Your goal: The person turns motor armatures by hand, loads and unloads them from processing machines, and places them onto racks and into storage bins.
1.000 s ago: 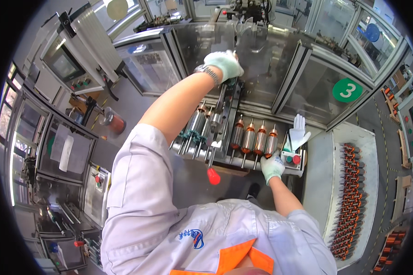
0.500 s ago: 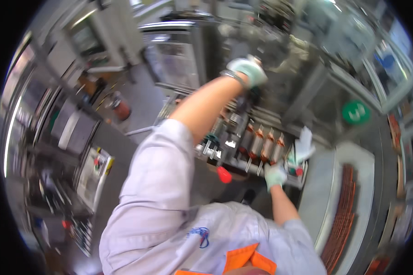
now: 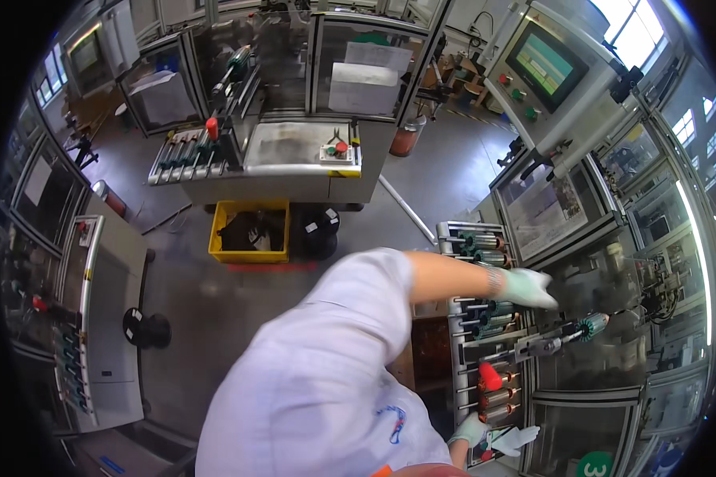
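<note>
My left hand (image 3: 527, 288), in a pale glove, reaches over the rack (image 3: 458, 342) toward the machine. Its fingers point away from me, with a gap at their tips and nothing visible in them. Below it, a green-ended motor armature (image 3: 593, 326) sits in a metal holder (image 3: 545, 344), apart from the hand. My gloved right hand (image 3: 471, 429) is at the near end of the rack, beside copper-wound armatures (image 3: 497, 405) and a small button box (image 3: 485, 455); its fingers are hard to make out. A loose white glove (image 3: 519, 440) lies beside that box.
A red knob (image 3: 490, 376) stands above the rack, where green armatures (image 3: 485, 242) also lie. Far left are a second workbench (image 3: 278, 187), a yellow crate (image 3: 250, 256) and a black spool (image 3: 321, 232). A control screen (image 3: 550, 62) is at upper right.
My view has swung left, so the rack and machine now appear on the right. My left hand has moved from the machine's far side to above the rack's edge. The right hand stays by the button box.
</note>
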A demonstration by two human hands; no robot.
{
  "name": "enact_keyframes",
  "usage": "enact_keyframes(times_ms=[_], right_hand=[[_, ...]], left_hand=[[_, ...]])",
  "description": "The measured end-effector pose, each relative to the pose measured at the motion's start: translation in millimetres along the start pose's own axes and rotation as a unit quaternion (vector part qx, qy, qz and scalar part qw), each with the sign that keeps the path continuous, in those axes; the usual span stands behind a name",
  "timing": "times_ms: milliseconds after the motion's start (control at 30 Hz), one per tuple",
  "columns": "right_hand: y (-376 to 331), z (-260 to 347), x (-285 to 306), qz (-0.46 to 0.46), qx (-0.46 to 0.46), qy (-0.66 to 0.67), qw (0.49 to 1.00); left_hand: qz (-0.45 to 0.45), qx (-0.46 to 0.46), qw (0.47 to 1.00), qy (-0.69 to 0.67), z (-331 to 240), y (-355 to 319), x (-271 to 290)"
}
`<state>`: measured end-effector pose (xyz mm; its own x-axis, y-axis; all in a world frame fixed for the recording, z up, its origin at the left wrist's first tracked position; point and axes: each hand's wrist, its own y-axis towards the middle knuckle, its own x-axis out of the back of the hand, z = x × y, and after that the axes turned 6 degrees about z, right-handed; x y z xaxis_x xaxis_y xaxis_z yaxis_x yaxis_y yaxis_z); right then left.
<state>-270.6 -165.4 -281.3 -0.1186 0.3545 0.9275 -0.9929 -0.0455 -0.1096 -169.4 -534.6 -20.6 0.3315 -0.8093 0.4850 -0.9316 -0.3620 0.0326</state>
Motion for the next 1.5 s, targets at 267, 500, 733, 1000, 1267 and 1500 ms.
enact_keyframes(times_ms=[267, 500, 733, 1000, 1267, 1500], right_hand=[[33, -44, 9, 0.329, -0.128, 0.635, 0.687], [-4, -66, 102, 0.358, -0.059, 0.646, 0.672], [-146, -53, 273, 0.1, 0.148, 0.583, 0.792], [-239, -99, 350, -0.102, 0.077, 0.602, 0.788], [-305, -111, 378, -0.224, -0.023, 0.666, 0.711], [-334, -111, 377, -0.29, -0.097, 0.63, 0.714]], left_hand=[[0.233, 0.258, 0.926, -0.151, 72, -199, -61], [0.237, 0.072, 0.928, -0.279, -21, -172, -221], [0.314, 0.118, 0.644, -0.687, -137, -155, -300], [0.497, 0.057, 0.589, -0.635, -241, -188, -370], [0.628, 0.046, 0.539, -0.56, -281, -230, -409], [0.681, 0.039, 0.503, -0.531, -287, -249, -416]])
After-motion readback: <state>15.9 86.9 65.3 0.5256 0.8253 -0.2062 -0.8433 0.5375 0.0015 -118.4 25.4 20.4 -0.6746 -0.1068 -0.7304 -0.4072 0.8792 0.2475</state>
